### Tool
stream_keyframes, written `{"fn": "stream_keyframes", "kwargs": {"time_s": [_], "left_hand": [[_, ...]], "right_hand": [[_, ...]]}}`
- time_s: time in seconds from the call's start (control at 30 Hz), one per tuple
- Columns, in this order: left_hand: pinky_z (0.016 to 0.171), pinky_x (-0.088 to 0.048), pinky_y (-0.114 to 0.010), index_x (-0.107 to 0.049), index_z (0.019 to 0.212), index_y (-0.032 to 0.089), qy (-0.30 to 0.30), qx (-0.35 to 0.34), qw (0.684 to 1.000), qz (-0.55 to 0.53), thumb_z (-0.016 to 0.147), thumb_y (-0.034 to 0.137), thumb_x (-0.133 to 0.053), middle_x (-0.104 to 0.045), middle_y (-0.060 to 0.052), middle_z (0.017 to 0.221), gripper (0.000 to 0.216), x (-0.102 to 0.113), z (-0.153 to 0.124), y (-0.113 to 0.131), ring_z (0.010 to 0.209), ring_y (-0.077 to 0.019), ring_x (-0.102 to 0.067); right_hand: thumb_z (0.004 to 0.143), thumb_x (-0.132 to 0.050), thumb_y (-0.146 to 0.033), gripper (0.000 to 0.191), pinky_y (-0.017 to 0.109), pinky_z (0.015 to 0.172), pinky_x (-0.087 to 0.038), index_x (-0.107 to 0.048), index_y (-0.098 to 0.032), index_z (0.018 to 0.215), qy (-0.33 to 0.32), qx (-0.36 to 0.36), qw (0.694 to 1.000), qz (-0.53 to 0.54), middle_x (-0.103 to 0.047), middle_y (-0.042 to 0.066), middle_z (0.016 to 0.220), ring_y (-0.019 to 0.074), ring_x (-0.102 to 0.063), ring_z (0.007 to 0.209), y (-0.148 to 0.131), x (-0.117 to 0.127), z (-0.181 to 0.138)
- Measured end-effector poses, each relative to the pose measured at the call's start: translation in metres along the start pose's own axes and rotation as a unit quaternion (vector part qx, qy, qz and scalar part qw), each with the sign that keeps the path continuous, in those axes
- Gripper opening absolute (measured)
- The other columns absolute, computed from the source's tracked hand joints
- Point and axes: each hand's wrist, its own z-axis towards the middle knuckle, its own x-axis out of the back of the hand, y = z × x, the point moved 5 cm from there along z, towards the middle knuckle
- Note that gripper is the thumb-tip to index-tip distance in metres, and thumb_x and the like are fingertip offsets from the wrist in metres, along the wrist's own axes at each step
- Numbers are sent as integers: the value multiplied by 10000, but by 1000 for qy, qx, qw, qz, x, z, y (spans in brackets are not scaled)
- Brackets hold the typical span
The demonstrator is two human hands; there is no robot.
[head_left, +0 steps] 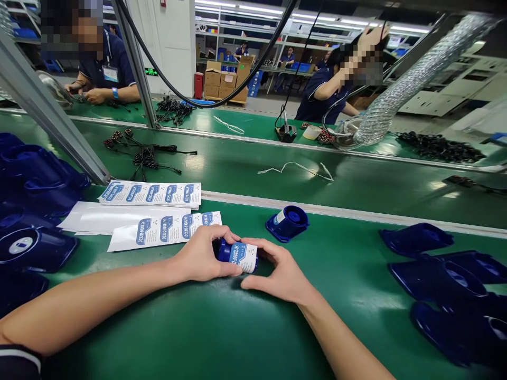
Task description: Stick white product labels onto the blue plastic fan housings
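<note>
Two hands meet at centre frame on the green worktop (237, 327): the left hand (202, 258) has its fingers clamped round a blue part (224, 250), and the right hand (277, 272) closes its fingers on the same part, thumb on its label (242, 256). Labelling seems underway; the label likely needs smoothing flat, without wrinkles

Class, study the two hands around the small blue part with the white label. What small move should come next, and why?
Probably smooth the label flat with the right hand. That hand and the left hand clasp the blue part from either side, the label covers only part of it under the fingertips, and a similar labelled part stands just beyond.
</note>
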Motion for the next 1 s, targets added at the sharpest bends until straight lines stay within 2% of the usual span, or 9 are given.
{"fn": "stream_keyframes", "kwargs": {"time_s": [0.1,0.2,0.4,0.57,0.67,0.77,0.87,1.0], "left_hand": [[906,-531,-466,-650,912,195,-1,-13,1000,10,609,280,-957,-789,-81,1100,440,0,-1,0,984,-310,-723],[942,-533,-473,-663,929,198,8,-14,1000,16,608,269,-961,-785,-78,1113,444,-1,-3,-1,1020,-313,-724],[954,-554,-441,-700,1134,222,17,-11,1000,12,650,274,-954,-767,-65,1166,549,-3,-5,0,1075,-293,-716],[928,-557,-441,-797,1149,232,19,-4,999,41,665,352,-970,-776,-77,1139,528,-2,-5,1,1041,-301,-721],[915,-562,-430,-823,1154,227,31,-3,999,22,737,381,-928,-794,-84,1096,456,-2,-4,1,1002,-286,-733],[953,-552,-432,-802,1227,220,40,-14,999,14,815,380,-870,-827,-73,1059,447,-3,-4,3,996,-271,-738],[1012,-527,-441,-764,1298,226,41,-23,998,32,824,375,-871,-844,-56,1065,509,-4,-5,6,1051,-276,-733],[1032,-516,-440,-759,1292,231,39,-18,998,50,846,345,-848,-847,-45,1066,469,-7,-6,12,1084,-278,-738]], "right_hand": [[650,-986,-275,547,425,920,-604,-740,-262,1138,45,47,996,-53,-792,69,1163,303,-754,1047,-8,-5,-1],[648,-982,-297,468,396,852,-616,-739,-244,1044,50,34,998,2,-780,65,1090,275,-754,965,-7,-11,2],[608,-1011,-293,495,401,876,-615,-765,-248,1035,41,19,995,84,-764,55,1070,262,-738,985,-1,-9,6],[577,-1026,-274,492,413,892,-605,-786,-253,1006,38,10,993,110,-763,50,1053,256,-734,975,3,-7,7],[581,-1026,-280,403,396,854,-610,-791,-248,907,43,-7,990,137,-746,36,1009,233,-730,926,4,-8,5],[610,-1020,-294,316,374,830,-614,-785,-243,814,46,-27,984,168,-723,18,959,204,-722,880,3,-12,3],[582,-1036,-275,326,371,861,-616,-807,-250,813,41,-46,979,194,-720,6,950,190,-720,885,3,-14,2],[525,-1055,-262,336,368,859,-622,-836,-256,780,32,-87,963,254,-736,4,983,188,-731,900,10,-13,5]]}}
